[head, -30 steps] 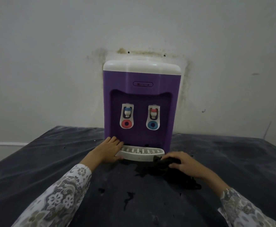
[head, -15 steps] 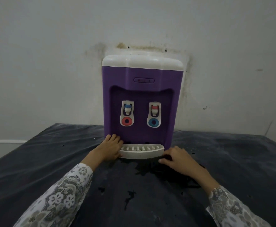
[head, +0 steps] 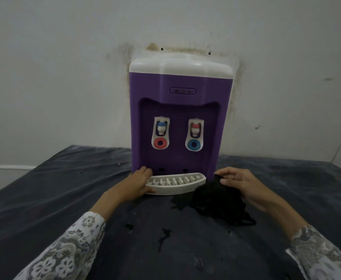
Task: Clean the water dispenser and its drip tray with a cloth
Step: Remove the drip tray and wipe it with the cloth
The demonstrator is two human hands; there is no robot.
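In the lower left of the frame, an arm in a white sleeve with grey flowers (head: 64, 249) reached up toward the middle. The left hand (head: 134, 183) lay flat and open against the left end of the white slotted plastic drip tray (head: 175, 184), thumb under its front edge and fingers touching the purple body above. The tray sat at the foot of the purple plastic water dispenser with a white top (head: 180, 110), which stood in the middle of the frame on a dark table (head: 44, 188) against a stained white wall (head: 64, 57). A small wet patch (head: 163, 237) showed on the table below the tray. Just right of the tray, a crumpled black cloth (head: 220, 201) rested on the table, touching the tray's right end. The right hand (head: 240, 184) curled loosely over the cloth, fingers pinching its top edge.
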